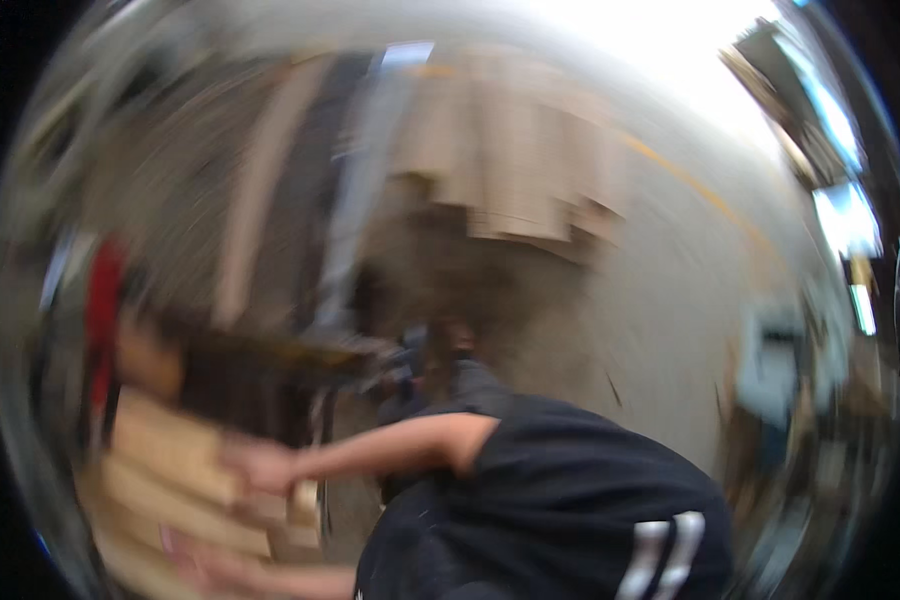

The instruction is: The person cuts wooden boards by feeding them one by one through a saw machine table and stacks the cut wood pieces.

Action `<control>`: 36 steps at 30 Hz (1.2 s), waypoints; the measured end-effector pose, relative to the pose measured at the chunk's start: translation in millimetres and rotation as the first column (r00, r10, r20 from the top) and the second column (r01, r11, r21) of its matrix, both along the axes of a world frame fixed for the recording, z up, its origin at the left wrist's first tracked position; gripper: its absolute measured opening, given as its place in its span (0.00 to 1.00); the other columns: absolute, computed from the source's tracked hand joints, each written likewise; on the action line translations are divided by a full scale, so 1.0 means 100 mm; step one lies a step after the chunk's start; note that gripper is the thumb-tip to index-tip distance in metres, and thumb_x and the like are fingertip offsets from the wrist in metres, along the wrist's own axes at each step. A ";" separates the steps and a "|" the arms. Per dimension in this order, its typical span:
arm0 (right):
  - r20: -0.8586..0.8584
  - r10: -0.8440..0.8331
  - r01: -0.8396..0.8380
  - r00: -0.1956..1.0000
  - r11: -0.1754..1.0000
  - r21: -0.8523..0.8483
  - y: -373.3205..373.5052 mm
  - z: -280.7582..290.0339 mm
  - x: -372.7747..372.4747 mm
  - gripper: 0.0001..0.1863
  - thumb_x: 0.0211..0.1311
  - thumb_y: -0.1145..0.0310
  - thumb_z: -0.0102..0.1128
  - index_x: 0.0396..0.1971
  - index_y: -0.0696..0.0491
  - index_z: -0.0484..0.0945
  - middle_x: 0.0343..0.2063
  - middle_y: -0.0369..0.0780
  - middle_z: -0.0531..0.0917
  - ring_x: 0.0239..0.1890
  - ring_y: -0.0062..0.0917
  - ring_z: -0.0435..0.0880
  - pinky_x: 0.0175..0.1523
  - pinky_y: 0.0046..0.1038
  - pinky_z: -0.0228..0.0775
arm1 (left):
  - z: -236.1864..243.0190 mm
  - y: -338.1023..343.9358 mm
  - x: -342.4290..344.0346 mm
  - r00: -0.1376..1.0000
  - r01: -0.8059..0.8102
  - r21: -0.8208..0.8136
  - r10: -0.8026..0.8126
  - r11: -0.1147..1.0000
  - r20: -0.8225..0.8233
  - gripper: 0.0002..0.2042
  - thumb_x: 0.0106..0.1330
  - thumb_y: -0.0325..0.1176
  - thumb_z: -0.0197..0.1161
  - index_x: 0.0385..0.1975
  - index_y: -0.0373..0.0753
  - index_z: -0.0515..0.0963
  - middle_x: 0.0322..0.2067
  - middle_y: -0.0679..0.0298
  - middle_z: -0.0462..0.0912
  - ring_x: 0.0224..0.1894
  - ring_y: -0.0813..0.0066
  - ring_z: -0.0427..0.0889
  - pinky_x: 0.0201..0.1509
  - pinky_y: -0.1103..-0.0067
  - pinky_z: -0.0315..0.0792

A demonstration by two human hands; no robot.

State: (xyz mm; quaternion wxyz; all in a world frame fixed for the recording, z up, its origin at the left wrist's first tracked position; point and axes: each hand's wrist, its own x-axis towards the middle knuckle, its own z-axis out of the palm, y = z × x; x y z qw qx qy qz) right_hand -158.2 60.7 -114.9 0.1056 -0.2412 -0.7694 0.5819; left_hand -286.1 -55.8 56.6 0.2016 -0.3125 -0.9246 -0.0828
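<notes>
Strong motion blur smears the whole head view. Both my arms reach to the lower left, over a stack of pale wooden boards (155, 485). My right hand (260, 466) is the upper one, at the near end of the boards, and appears to touch them. Lower in the picture, my left hand (198, 562) lies along the lower boards. The fingers of both hands are too smeared to show whether they grip a board or rest on it.
Past the boards stands a dark bench or machine edge (270, 350), with a red upright part (102, 310) beside it. Light brown flat panels (515, 150) lie on the grey floor (670, 270). A pale blue-grey object (770, 365) stands at the right.
</notes>
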 end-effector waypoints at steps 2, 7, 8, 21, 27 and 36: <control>0.123 0.567 -0.520 0.814 0.807 -0.280 0.03 1.62 -0.18 0.30 0.69 0.47 0.47 0.62 0.52 0.68 0.45 0.53 0.81 0.45 0.39 0.82 0.50 0.40 0.76 | 1.18 -0.34 0.92 0.948 -0.252 0.262 0.292 0.932 -0.127 0.25 0.74 0.50 0.42 0.44 0.35 0.81 0.43 0.54 0.85 0.46 0.60 0.82 0.54 0.66 0.73; -0.371 0.284 -0.348 0.884 0.930 -0.117 0.45 1.19 -0.09 0.31 0.65 0.55 0.60 0.63 0.55 0.66 0.37 0.48 0.86 0.39 0.24 0.85 0.44 0.29 0.77 | 1.20 0.18 1.28 0.922 -0.358 0.665 0.360 0.656 0.141 0.07 0.66 0.31 0.62 0.38 0.37 0.83 0.40 0.58 0.86 0.43 0.66 0.84 0.48 0.71 0.77; -0.213 0.410 -0.451 0.887 0.868 -0.209 0.44 1.20 -0.12 0.31 0.64 0.56 0.60 0.62 0.57 0.67 0.31 0.45 0.86 0.33 0.25 0.86 0.39 0.29 0.77 | 1.17 0.04 1.37 0.908 -0.365 0.671 0.407 0.646 0.102 0.07 0.67 0.32 0.62 0.38 0.37 0.83 0.39 0.58 0.86 0.43 0.65 0.85 0.47 0.71 0.77; -0.182 0.565 -0.442 0.804 0.775 0.452 1.05 1.75 0.44 0.35 0.52 0.70 0.62 0.58 0.70 0.60 0.27 0.57 0.80 0.27 0.51 0.82 0.33 0.44 0.76 | 0.73 0.84 2.38 0.919 -0.371 0.823 0.040 0.429 0.393 0.14 0.68 0.32 0.60 0.49 0.32 0.78 0.49 0.52 0.81 0.47 0.67 0.82 0.49 0.75 0.75; -0.178 0.543 -0.465 0.821 0.816 0.344 1.54 1.98 1.73 0.36 0.51 0.71 0.65 0.60 0.66 0.61 0.28 0.55 0.80 0.29 0.52 0.82 0.35 0.42 0.77 | 0.31 1.14 2.62 0.635 -0.729 0.681 -0.300 0.069 0.711 0.23 0.66 0.34 0.64 0.57 0.30 0.69 0.50 0.58 0.77 0.49 0.75 0.77 0.54 0.78 0.71; 0.041 0.434 -0.245 0.900 0.580 -0.777 1.71 1.81 2.57 0.24 0.68 0.64 0.59 0.59 0.59 0.67 0.49 0.38 0.78 0.54 0.18 0.72 0.58 0.24 0.65 | -0.24 1.37 2.56 0.721 -0.626 0.748 -0.201 0.222 0.663 0.31 0.61 0.32 0.69 0.63 0.27 0.66 0.50 0.58 0.80 0.50 0.80 0.77 0.56 0.80 0.71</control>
